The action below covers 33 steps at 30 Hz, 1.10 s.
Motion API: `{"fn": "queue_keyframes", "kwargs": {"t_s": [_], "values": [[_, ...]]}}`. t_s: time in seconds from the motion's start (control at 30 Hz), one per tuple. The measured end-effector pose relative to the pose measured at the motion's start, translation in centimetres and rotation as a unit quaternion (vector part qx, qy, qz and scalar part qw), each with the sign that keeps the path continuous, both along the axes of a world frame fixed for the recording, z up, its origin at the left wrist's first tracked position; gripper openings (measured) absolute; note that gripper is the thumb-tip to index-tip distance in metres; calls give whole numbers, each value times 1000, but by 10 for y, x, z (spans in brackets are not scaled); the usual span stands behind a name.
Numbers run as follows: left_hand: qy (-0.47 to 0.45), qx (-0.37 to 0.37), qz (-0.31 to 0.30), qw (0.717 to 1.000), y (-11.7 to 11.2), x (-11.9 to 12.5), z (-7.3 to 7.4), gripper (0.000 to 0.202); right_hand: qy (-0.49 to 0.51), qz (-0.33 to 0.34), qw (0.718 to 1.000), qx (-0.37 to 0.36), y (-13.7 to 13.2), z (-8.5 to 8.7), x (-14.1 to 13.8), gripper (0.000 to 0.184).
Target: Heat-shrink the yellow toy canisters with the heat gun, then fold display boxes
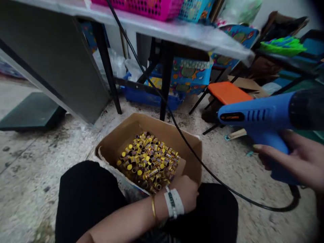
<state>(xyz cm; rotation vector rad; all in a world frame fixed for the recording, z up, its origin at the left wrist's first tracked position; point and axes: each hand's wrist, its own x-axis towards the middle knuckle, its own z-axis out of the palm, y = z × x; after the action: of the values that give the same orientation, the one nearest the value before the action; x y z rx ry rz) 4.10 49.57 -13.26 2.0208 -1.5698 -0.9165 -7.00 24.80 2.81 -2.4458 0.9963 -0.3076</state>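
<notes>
- The right hand (301,158) is wrapped around the handle of a blue, pistol-shaped plastic heat gun (255,113) with a black end section.
- The gun is held in the air, well apart from an open brown cardboard box (157,126) and to its right; its barrel's long axis runs nearly level across the view, the blue vented end facing left and the black end facing the right edge. Which end is the outlet cannot be told.
- Many small yellow-and-brown shiny cylinders (149,158) lie heaped in the box at mixed angles, with no shared long axis.
- The left hand (183,192) is much the nearer to them: the heap lies just ahead of it and to its left. Its fingers curl down at the box's near right corner; whether they grip the cardboard cannot be told.
- A thin black cable (278,209) loops from the handle's base and crosses in front of the box.
</notes>
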Motion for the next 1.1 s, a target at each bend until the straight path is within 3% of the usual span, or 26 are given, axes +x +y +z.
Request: {"fn": "queue_keyframes", "kwargs": {"t_s": [0.1, 0.2, 0.3, 0.37, 0.43, 0.5, 0.6, 0.7, 0.8, 0.93, 1.03, 1.1], "values": [[-30, 60, -138, 988, 29, -30, -15, 10, 78, 54, 990, 107, 24, 13, 22, 47], [-36, 59, -184, 981, 49, -35, -15, 11, 174, 186, 962, 94, 55, 8, 53, 37], [-23, 40, -156, 987, 55, -33, -8, 14, 220, 388, 894, 46, 86, -22, 83, 27], [-16, 40, -151, 988, 57, -33, -5, 15, 263, 477, 837, 43, 104, -51, 97, 26], [-14, 35, -147, 988, 61, -38, -4, 18, 325, 513, 794, 30, 118, -77, 104, 29], [-17, 29, -148, 988, 68, -46, -5, 21, 378, 518, 767, -17, 127, -98, 106, 29], [-15, 27, -176, 984, 78, -59, -10, 19, 409, 521, 746, -67, 137, -118, 105, 31], [-25, 10, -198, 980, 84, -68, -17, 14, 403, 555, 727, -39, 148, -132, 107, 34], [-38, -7, -191, 981, 85, -71, -22, 14, 374, 561, 738, -28, 158, -148, 113, 42], [-48, -10, -182, 982, 89, -69, -23, 15, 343, 496, 795, -59, 152, -167, 119, 43], [-56, -17, -167, 984, 97, -65, -23, 10, 343, 442, 825, -76, 132, -169, 120, 42], [-62, -22, -156, 985, 102, -62, -25, 10, 342, 443, 827, -56, 121, -165, 119, 40]]}}
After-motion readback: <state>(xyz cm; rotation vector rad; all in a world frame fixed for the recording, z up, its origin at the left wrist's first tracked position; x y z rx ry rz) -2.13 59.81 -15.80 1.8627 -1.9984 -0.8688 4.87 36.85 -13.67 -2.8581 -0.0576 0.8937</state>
